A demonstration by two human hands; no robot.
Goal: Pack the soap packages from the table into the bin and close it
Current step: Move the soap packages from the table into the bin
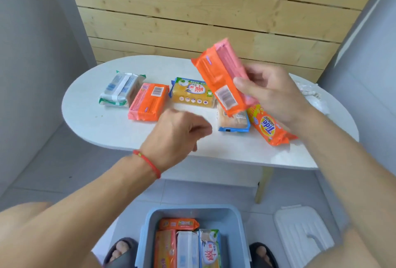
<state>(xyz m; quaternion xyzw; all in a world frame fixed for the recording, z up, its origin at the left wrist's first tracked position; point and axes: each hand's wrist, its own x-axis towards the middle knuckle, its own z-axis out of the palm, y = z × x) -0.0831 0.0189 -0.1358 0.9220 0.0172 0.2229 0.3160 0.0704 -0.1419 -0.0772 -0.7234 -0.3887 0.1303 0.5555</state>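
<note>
My right hand holds an orange and pink soap package tilted in the air above the white table. My left hand hovers over the table's front edge with its fingers curled and nothing in it. On the table lie a white and green package, a second orange and pink package, a yellow package, a blue-edged package and an orange Tide package. The blue-grey bin stands open on the floor below, with several packages inside.
The bin's white lid lies on the floor to the right of the bin. My feet in dark slippers flank the bin. A wooden slat wall rises behind the table. Crumpled white plastic sits at the table's right end.
</note>
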